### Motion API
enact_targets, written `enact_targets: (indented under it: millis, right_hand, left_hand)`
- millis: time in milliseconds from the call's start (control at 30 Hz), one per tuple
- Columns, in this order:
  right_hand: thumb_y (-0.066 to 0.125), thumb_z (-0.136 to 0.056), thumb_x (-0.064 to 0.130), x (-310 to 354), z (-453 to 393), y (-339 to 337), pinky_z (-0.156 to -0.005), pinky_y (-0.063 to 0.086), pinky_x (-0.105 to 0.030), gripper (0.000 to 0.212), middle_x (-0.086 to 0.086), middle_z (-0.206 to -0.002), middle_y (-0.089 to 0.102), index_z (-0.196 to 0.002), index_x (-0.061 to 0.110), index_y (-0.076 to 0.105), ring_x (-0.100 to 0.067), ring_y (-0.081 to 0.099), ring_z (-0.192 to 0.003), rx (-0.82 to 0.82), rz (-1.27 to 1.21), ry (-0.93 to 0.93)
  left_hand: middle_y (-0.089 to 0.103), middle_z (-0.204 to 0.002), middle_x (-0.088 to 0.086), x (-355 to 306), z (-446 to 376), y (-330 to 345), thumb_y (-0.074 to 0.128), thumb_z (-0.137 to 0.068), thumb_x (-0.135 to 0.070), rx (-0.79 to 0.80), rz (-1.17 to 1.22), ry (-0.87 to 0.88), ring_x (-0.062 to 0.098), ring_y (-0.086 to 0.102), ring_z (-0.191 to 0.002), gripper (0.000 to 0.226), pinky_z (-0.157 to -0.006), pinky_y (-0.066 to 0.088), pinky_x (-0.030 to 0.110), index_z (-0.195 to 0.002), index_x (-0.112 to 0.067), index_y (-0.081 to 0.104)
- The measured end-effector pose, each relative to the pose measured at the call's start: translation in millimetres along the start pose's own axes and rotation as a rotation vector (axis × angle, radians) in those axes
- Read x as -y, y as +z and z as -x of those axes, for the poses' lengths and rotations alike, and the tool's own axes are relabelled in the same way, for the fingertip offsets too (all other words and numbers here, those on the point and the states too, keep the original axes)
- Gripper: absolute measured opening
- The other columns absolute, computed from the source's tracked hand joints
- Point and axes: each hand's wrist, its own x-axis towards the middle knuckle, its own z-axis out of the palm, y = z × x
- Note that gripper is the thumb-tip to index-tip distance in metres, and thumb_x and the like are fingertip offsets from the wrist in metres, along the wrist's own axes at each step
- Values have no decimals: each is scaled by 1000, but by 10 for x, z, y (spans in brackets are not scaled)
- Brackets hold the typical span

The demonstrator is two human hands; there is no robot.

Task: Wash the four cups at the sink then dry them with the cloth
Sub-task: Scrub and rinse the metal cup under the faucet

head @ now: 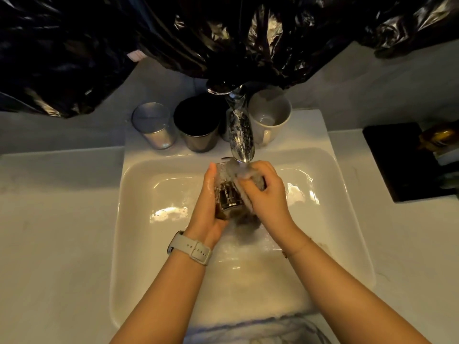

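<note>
Black plastic sheeting hangs over the back of a pale surface, and down in the white sink (pixel 347 219) the action is under the tap (pixel 241 135). Water runs onto a glass cup (pixel 227 194) lying on its side, long axis running away from the person. The left hand (pixel 207 209) cradles it, fingers curled underneath; the right hand (pixel 268 192) presses a soapy sponge (pixel 246 197) against its flank, grip closed round the sponge. Three cups wait on the ledge: a clear one (pixel 155 126), a dark metal one (pixel 198 125), a white mug (pixel 269 116). Rotating looks like the left hand's job.
</note>
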Motion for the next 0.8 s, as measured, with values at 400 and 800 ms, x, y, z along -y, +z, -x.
enact_targets:
  millis: [400,800]
  right_hand:
    - [67,-84,4,-4,99,-4,-73,40,-13,14,-7,-90,52,-84,11,55,0,51,-80,-24,50,-11]
    - [68,-86,6,72,103,11,-82,44,-12,12,-7,-105,55,-96,10,64,0,56,-94,18,33,-84]
  left_hand:
    - [72,-115,12,2,24,-75,38,-97,-62,-53,-102,26,25,70,-105,59,-88,53,39,-117,-16,70]
    - [73,-112,12,-123,72,-13,49,-89,-61,15,-247,-8,25,71,-102,50,-83,57,41,-110,-22,72]
